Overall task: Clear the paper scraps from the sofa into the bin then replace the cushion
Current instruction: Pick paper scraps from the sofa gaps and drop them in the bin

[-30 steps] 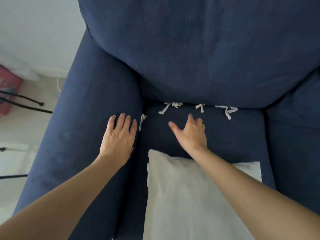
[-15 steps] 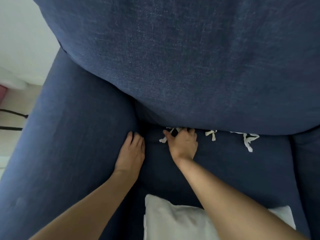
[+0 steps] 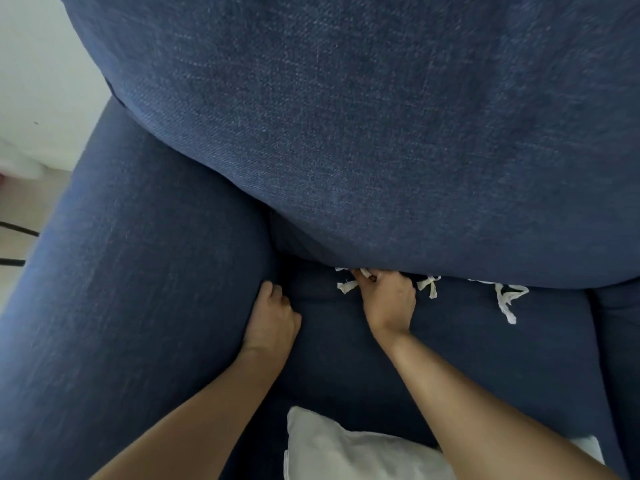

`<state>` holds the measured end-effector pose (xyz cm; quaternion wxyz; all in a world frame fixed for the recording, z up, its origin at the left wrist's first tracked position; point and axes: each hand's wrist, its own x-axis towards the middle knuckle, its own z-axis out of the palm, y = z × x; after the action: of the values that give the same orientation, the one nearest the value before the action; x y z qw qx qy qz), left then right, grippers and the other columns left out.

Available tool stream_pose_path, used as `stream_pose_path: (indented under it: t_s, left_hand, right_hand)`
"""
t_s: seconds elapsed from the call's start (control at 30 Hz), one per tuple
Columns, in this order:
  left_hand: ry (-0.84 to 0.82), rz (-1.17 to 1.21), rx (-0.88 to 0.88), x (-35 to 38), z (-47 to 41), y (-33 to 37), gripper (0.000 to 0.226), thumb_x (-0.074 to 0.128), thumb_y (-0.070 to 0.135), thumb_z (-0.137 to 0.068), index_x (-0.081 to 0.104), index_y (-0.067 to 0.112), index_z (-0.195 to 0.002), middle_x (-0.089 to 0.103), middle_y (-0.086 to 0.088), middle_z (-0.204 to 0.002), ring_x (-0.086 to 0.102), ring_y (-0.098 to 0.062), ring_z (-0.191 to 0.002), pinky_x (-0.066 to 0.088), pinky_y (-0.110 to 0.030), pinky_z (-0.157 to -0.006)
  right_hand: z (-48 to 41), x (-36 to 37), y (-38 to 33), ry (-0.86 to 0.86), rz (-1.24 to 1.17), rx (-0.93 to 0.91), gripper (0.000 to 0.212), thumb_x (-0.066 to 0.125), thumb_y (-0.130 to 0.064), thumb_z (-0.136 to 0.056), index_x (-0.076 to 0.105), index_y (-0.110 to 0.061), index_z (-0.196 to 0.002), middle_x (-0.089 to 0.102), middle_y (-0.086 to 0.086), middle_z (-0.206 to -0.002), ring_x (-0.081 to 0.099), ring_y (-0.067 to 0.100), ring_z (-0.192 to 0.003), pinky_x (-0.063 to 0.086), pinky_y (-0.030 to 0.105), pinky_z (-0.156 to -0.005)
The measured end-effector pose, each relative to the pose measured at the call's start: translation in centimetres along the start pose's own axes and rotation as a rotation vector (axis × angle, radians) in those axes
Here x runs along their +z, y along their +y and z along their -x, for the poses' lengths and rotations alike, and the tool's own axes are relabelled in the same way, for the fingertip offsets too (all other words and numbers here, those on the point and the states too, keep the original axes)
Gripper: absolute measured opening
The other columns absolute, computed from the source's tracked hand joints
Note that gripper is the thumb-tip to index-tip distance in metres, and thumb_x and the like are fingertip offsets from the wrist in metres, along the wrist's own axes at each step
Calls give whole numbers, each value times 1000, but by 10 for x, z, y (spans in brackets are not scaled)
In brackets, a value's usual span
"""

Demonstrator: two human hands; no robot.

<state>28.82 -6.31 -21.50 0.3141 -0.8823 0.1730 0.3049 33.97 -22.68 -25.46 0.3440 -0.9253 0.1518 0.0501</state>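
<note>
Right now the right hand (image 3: 389,299) is curled with its fingertips (image 3: 363,276) pinched around a twisted white scrap (image 3: 347,285) at the seam where the seat meets the back cushion (image 3: 363,133); the grip looks closed on that piece, though the fingers hide the exact contact. The left hand (image 3: 273,318) is loosely fisted, pressed into the gap between the seat and the armrest (image 3: 138,271), and I cannot tell whether it holds anything.

Moving outward along the same seam, a second scrap (image 3: 429,285) lies just beside the right hand, and a longer, looped strip (image 3: 507,301) sits further right, its upper end tucked under the overhanging back cushion. All rest on the dark blue seat (image 3: 450,358) of the sofa. A white cushion (image 3: 346,452) lies at the front edge of the seat, partly under the right forearm.

These scraps look like thin, crumpled paper: almost weightless, limp and easy to tear. A pinch at the twisted, bunched middle should hold better than tugging a loose tail, especially where an end is trapped under the back cushion. The white cushion seems soft and light, best taken by a corner or edge. No bin is in view.
</note>
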Motion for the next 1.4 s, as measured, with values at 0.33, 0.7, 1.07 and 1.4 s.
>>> stream_pose_path:
  t_s: [0.33,0.7,1.07,1.4]
  left_hand:
    - [139,319,-19,-6,76,3,24,53,1,-89,68,13,-104,58,-11,-119,47,-31,-114,29,-45,-103]
    - [813,1222,-192,36,227,-47,2,75,23,-91,76,23,-88,51,12,-84,52,-9,-74,49,-26,-64]
    - [807,1487,-782,190,414,-90,8,69,20,-94,75,24,-92,61,13,-89,57,-2,-81,37,-9,-65]
    - [588,1516,-1061,329,544,-38,16,58,33,-100,68,23,-107,61,13,-91,56,-10,-91,39,-26,-76]
  right_hand:
    - [40,-42,2,-103,-80,-204,16,73,-34,-92,83,-22,-88,74,-5,-75,68,13,-68,56,39,-67]
    - [142,-93,-97,-127,-262,-278,10,74,-29,-92,83,-25,-93,76,-9,-81,69,14,-79,50,31,-74]
    - [325,-42,-220,-378,-315,-558,16,75,-35,-91,83,-21,-93,69,-9,-71,60,7,-66,38,15,-57]
    - [489,34,-258,-654,-199,-772,13,72,-32,-95,75,-20,-94,66,-7,-76,56,11,-66,39,16,-56]
